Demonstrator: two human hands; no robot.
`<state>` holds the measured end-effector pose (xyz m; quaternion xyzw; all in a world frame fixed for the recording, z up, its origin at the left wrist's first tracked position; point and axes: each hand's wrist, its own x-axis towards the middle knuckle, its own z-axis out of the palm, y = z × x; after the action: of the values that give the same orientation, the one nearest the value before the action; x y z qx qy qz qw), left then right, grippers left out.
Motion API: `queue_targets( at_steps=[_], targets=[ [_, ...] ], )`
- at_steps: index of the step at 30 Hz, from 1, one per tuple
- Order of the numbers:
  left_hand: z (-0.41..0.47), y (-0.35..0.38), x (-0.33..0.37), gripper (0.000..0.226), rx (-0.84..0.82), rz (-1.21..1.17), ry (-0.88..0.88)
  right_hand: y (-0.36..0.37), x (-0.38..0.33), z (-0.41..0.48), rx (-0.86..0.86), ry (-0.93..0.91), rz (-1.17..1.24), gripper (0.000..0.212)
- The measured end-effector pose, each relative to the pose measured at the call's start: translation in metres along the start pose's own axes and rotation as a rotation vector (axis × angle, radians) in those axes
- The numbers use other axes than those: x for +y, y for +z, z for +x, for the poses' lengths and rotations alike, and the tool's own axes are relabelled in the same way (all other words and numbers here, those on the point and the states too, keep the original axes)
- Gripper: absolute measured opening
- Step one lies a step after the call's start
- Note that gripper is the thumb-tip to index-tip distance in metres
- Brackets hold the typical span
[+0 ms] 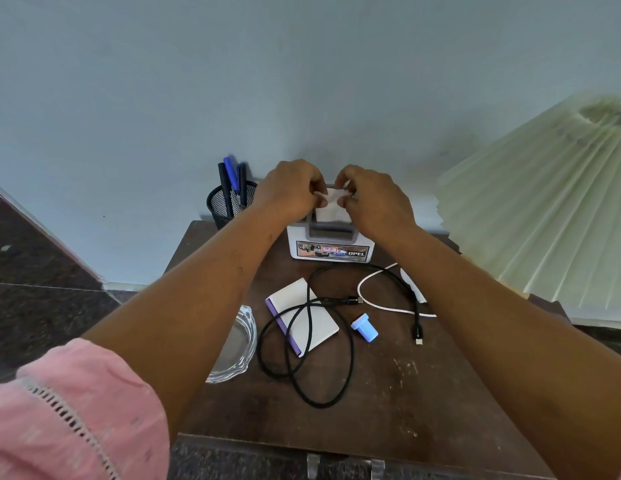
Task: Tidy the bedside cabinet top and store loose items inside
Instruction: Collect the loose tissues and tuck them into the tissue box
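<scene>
White tissue (331, 202) stands out of the box (331, 251) at the rear of the cabinet top (388, 393), against the wall. The left hand (288, 188) and right hand (375, 199) meet above the box. Each has its fingers curled and pinches an upper corner of the tissue. The likely step is folding or tucking the tissue into the box.

Faults to guard against:
- Tearing. The two pinches sit close together on thin paper; pulling them apart would probably split the sheet.
- Box shift. The box looks light; an upward pull on the tissue could lift or tip it.
- Cable snag. Both forearms pass over the loose items. The right forearm lies above the white cable (359, 289), and a low withdrawal could drag it.
- Dish knock. The glass dish (239, 341) sits at the left edge, partly under the left forearm; a sideways elbow could push it off.
- Lampshade (544, 220) contact on the right.

Containers:
- Box: holds the tissue. The grey front slot is dark; its contents cannot be told.
- Pen cup (220, 206), black mesh, just left of the box: holds upright pens (231, 178), dark and blue.
- Dish: nothing shows in the visible part.

Loose on the top: notepad (316, 323), with the black cable (340, 301) looped across it, and the blue cap (364, 328) beside them. None is stored yet.
</scene>
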<state>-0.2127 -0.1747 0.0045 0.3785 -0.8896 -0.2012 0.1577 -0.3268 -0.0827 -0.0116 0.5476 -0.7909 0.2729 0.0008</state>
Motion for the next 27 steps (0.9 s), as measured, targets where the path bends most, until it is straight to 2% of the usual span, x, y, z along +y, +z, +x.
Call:
queue_targets(
  at_steps=[8, 11, 14, 18, 20, 24, 27],
  targets=[
    [-0.002, 0.004, -0.003, 0.020, 0.040, 0.051, 0.016, 0.003, 0.001, 0.000, -0.012, -0.005, -0.049, 0.025],
    [-0.003, 0.003, -0.005, 0.014, 0.059, 0.123, 0.065, 0.007, -0.005, -0.002, -0.062, -0.031, -0.098, 0.026],
    [-0.003, 0.003, -0.001, 0.022, 0.089, 0.193, 0.125, 0.009, -0.010, 0.000, -0.073, -0.022, -0.160, 0.027],
    [-0.004, 0.007, 0.001, 0.029, 0.085, 0.258, 0.141, 0.004, -0.003, 0.002, -0.008, 0.053, -0.158, 0.027],
    [-0.007, 0.010, 0.001, 0.032, 0.085, 0.273, 0.150, 0.004, -0.001, 0.001, -0.063, 0.045, -0.139, 0.029],
    [-0.017, 0.006, 0.000, 0.045, 0.088, 0.146, 0.084, 0.003, -0.001, -0.003, -0.045, 0.074, -0.056, 0.046],
    [-0.020, -0.005, -0.001, 0.042, 0.080, -0.017, -0.014, 0.001, 0.001, -0.001, -0.049, 0.164, 0.090, 0.054]
  ],
)
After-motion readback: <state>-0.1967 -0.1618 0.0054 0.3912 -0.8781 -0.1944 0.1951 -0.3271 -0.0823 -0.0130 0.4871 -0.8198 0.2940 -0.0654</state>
